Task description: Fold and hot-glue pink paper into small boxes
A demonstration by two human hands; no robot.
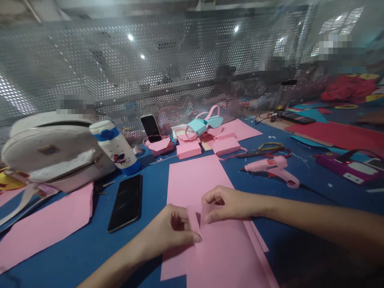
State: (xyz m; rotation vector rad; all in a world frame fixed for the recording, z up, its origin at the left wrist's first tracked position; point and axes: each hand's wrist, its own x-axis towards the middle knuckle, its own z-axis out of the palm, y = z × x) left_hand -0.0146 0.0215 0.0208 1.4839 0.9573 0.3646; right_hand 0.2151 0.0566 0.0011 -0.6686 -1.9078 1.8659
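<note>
A large sheet of pink paper (pixel 228 256) lies in front of me on top of other pink sheets (pixel 193 172). My left hand (pixel 177 226) is closed on its left edge, where a narrow strip stands folded up between thumb and fingers. Just right of the strip, my right hand (pixel 226 202) pinches the same sheet with thumb and fingertips; part of the grip is hidden. Beyond the sheets sit small pink paper bags (pixel 189 151) and a light blue paper bag (pixel 198 126) with a handle. A pink glue gun (pixel 271 165) lies on its side to the right.
At left are a white backpack (pixel 60 148), a bottle (pixel 118 150), a black phone (pixel 126 204) and pink paper (pixel 54 228). Scissors (pixel 270 149) and a purple device (pixel 345 166) lie right on the blue table (pixel 150 264). Another phone (pixel 151 128) leans near a perforated metal screen (pixel 165 68).
</note>
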